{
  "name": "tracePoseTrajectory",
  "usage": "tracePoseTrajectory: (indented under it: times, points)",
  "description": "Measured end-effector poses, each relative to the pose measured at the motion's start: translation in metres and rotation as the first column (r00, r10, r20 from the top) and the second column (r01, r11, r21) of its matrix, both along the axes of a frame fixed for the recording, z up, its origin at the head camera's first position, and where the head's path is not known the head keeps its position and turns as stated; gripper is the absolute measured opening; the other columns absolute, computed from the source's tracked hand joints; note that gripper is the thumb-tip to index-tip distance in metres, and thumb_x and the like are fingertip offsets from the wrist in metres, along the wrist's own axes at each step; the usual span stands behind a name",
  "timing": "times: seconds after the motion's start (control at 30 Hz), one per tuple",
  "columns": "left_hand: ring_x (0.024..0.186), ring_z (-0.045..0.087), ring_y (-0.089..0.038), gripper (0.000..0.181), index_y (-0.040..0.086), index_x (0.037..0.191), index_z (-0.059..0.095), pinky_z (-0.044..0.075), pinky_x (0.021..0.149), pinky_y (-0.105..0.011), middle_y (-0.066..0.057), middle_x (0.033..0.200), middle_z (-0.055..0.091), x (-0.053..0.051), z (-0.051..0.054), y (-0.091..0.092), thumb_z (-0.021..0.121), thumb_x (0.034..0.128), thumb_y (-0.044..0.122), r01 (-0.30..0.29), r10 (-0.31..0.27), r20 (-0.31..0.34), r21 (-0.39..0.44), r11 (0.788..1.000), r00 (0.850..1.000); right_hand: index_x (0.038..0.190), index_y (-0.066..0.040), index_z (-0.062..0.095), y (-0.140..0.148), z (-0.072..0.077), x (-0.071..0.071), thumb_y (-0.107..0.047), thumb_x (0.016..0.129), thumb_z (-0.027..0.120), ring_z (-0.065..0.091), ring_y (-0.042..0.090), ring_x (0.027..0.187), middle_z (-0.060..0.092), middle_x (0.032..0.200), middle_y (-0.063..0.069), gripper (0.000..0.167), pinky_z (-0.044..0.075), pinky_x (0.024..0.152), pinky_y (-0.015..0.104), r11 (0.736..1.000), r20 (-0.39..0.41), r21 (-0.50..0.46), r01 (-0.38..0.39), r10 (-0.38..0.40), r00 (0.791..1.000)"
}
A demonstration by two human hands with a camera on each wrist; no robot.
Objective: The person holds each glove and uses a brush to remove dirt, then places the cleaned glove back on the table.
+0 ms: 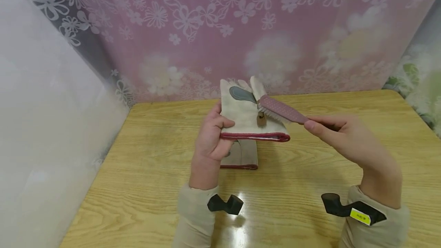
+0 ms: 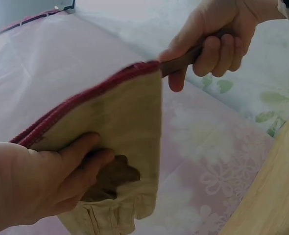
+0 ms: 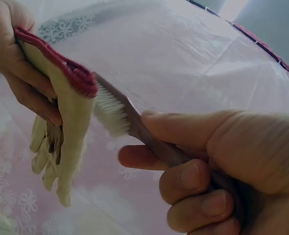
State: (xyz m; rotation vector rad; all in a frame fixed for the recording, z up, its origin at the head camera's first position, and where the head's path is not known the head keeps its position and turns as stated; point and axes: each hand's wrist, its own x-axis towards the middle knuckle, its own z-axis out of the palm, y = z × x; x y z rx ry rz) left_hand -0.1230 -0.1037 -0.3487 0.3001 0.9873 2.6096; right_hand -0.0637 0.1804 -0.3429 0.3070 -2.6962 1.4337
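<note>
A cream work glove point(image 1: 239, 118) with a red-trimmed cuff is held up above the table by my left hand point(image 1: 211, 135), thumb on the upper face and fingers underneath. On that face show a grey oval patch point(image 1: 242, 94) and a small brown patch point(image 1: 262, 120). My right hand point(image 1: 348, 137) grips the handle of a mauve brush point(image 1: 280, 109). Its white bristles point(image 3: 112, 110) face the glove, at the right side near the thumb part. In the left wrist view, the glove hides the brush head. A second glove point(image 1: 244, 154) lies on the table below, partly covered.
The wood-grain table point(image 1: 144, 190) stretches around both hands. A pink flowered curtain point(image 1: 206, 41) hangs behind its far edge, with a pale sheet point(image 1: 44, 125) on the left. Black wrist mounts point(image 1: 225, 204) sit on both sleeves.
</note>
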Motion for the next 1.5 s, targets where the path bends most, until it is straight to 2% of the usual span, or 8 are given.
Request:
tracePoseTrajectory:
  times: [0.23, 0.43, 0.77, 0.9, 1.07, 1.27, 1.43, 1.5]
  points:
    - [0.127, 0.043, -0.023, 0.071, 0.008, 0.141, 0.031, 0.04, 0.105, -0.035, -0.007, 0.133, 0.043, 0.003, -0.009, 0.016, 0.028, 0.0747, -0.016, 0.07, -0.07, -0.015, 0.023, 0.997, 0.997, 0.097, -0.011, 0.066, 0.002, 0.005, 0.013, -0.014, 0.102, 0.053, 0.03, 0.019, 0.047, 0.038, 0.059, -0.001, 0.015, 0.026, 0.043, 0.034, 0.98, -0.084, -0.171, 0.107, -0.123, 0.989]
    - [0.114, 0.054, -0.014, 0.088, 0.02, 0.148, 0.029, 0.049, 0.092, -0.026, 0.0, 0.124, 0.051, 0.012, -0.023, 0.025, 0.033, 0.0669, -0.014, 0.243, -0.242, -0.095, -0.001, 0.97, 0.966, 0.096, -0.007, 0.051, -0.023, -0.007, 0.009, -0.022, 0.106, 0.043, 0.042, 0.015, 0.048, 0.045, 0.064, -0.002, 0.02, 0.035, 0.042, 0.032, 0.972, 0.026, -0.234, 0.025, -0.019, 0.999]
    - [0.097, 0.065, -0.011, 0.026, 0.022, 0.118, 0.05, 0.055, 0.085, -0.029, 0.004, 0.106, 0.064, 0.011, -0.027, 0.017, 0.035, 0.0998, 0.009, 0.387, -0.396, -0.071, -0.116, 0.915, 0.916, 0.085, -0.007, 0.025, -0.031, -0.016, 0.003, 0.012, 0.092, 0.055, 0.028, 0.022, 0.052, 0.021, 0.071, 0.006, 0.037, 0.023, 0.044, 0.036, 0.829, -0.086, -0.534, -0.166, 0.142, 0.986]
    - [0.101, 0.067, -0.013, 0.026, 0.02, 0.122, 0.048, 0.055, 0.087, -0.031, 0.002, 0.111, 0.063, 0.013, -0.026, 0.024, 0.033, 0.1049, 0.008, 0.408, -0.416, -0.043, -0.127, 0.904, 0.908, 0.091, -0.009, 0.039, -0.027, -0.013, 0.005, 0.002, 0.098, 0.053, 0.028, 0.017, 0.054, 0.029, 0.068, 0.002, 0.02, 0.022, 0.046, 0.034, 0.901, -0.118, -0.428, -0.069, 0.02, 0.993]
    - [0.117, 0.059, -0.013, 0.032, 0.018, 0.135, 0.039, 0.049, 0.098, -0.031, 0.001, 0.126, 0.054, 0.015, -0.028, 0.034, 0.031, 0.1068, 0.007, 0.292, -0.293, 0.006, -0.119, 0.949, 0.956, 0.106, -0.009, 0.058, -0.029, -0.006, 0.025, -0.017, 0.106, 0.042, 0.031, 0.012, 0.05, 0.039, 0.066, -0.003, 0.018, 0.024, 0.045, 0.029, 0.984, -0.258, -0.091, 0.151, -0.17, 0.951]
    - [0.145, 0.031, -0.029, 0.05, 0.016, 0.155, 0.019, 0.029, 0.117, -0.044, -0.009, 0.156, 0.033, 0.015, -0.029, 0.043, 0.028, 0.1073, 0.007, 0.185, -0.185, 0.022, -0.031, 0.982, 0.983, 0.094, -0.01, 0.061, -0.037, -0.027, 0.04, -0.025, 0.097, 0.064, 0.032, 0.003, 0.048, 0.047, 0.063, -0.007, 0.015, 0.026, 0.044, 0.021, 0.893, -0.486, 0.37, 0.257, -0.05, 0.873]
    - [0.139, 0.04, -0.025, 0.045, 0.015, 0.151, 0.025, 0.036, 0.113, -0.038, -0.007, 0.148, 0.041, 0.014, -0.031, 0.046, 0.03, 0.1073, 0.008, 0.168, -0.161, 0.069, -0.104, 0.98, 0.984, 0.088, -0.004, 0.053, -0.029, -0.05, 0.028, -0.041, 0.105, 0.043, 0.023, 0.008, 0.042, 0.034, 0.054, -0.003, 0.041, 0.02, 0.04, 0.026, 0.823, -0.577, 0.431, 0.371, -0.065, 0.814]
    - [0.138, 0.04, -0.023, 0.045, 0.016, 0.151, 0.025, 0.036, 0.112, -0.037, -0.005, 0.145, 0.042, 0.013, -0.033, 0.046, 0.031, 0.1071, 0.008, 0.171, -0.162, 0.082, -0.12, 0.978, 0.983, 0.087, -0.004, 0.051, -0.023, -0.058, 0.023, -0.041, 0.106, 0.04, 0.023, 0.011, 0.04, 0.032, 0.051, -0.002, 0.043, 0.019, 0.039, 0.028, 0.804, -0.561, 0.435, 0.407, -0.111, 0.82]
